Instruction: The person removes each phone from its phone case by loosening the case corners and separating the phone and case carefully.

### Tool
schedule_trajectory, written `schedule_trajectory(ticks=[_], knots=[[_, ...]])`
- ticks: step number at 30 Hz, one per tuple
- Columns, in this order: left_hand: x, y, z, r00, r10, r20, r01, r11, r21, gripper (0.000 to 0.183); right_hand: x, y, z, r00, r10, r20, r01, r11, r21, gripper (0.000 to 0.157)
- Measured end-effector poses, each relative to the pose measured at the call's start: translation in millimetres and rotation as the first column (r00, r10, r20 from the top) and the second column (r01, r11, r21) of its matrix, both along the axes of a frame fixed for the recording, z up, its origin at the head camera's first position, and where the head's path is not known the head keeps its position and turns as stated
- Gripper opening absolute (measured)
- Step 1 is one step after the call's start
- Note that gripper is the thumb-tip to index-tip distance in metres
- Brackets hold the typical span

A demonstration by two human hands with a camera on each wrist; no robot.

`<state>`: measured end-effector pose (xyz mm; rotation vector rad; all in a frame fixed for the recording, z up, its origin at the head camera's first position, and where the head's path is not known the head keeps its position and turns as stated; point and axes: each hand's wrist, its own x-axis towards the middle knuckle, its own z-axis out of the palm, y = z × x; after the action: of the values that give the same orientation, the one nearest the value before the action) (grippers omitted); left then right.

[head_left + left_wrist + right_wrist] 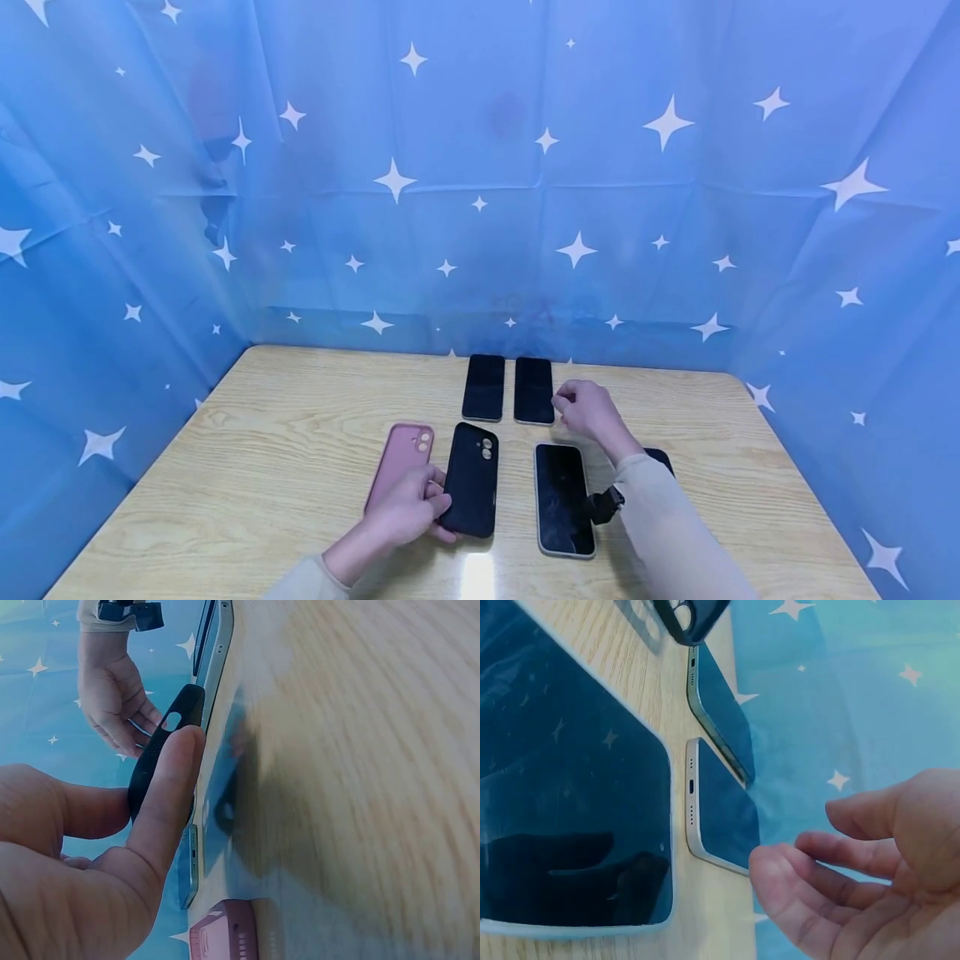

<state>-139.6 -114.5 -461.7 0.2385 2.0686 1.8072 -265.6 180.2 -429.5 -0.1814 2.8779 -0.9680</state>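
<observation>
My left hand [408, 508] pinches a black phone case [472, 483] by its lower left edge, between thumb and fingers. In the left wrist view the case [169, 750] is tilted and raised off the table, its shadow below. My right hand [588, 408] hovers beside the back right phone [533, 390], fingers loosely curled and nothing in them. In the right wrist view a fingertip overlaps the corner of that phone [724, 806]; whether it touches, I cannot tell. A pink phone case [401, 454] lies left of the black one, partly behind my left hand.
Another dark-screened phone [483, 387] lies at the back. A larger phone with a pale rim [562, 492] lies in front on the right. A dark object [661, 457] is mostly hidden by my right sleeve. Starry blue cloth [480, 250] surrounds the wooden table [300, 400].
</observation>
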Motion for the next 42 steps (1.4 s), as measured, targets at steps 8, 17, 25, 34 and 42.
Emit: schedule_trajectory(ticks=[8,17,25,34,42], knots=[[1.0,1.2,-3.8,1.0,0.018,0.009,-0.017,0.997,-0.074,0.019,6.0,-2.2,4.2,1.0,-0.006,-0.009,0.006,1.0,-0.01,0.02],[0.3,4.2,-4.6,0.991,0.007,-0.136,-0.047,0.953,-0.298,0.009,11.5,-3.7,2.7,1.0,-0.007,0.012,0.007,1.0,-0.018,0.021],[-2.5,6.7,-6.4,0.961,-0.023,-0.275,-0.11,0.882,-0.459,0.019,18.9,-5.4,0.8,1.0,-0.011,0.02,0.012,0.998,-0.066,0.019],[-6.3,11.3,-2.9,0.922,-0.068,-0.38,-0.207,0.745,-0.634,0.021,25.1,-4.8,-2.0,1.0,-0.006,0.014,0.007,0.996,-0.093,0.018],[-5.4,14.7,2.3,0.891,-0.054,-0.451,-0.286,0.706,-0.648,0.021,31.1,1.1,-1.7,0.999,0.004,-0.041,-0.007,0.997,-0.082,0.019]])
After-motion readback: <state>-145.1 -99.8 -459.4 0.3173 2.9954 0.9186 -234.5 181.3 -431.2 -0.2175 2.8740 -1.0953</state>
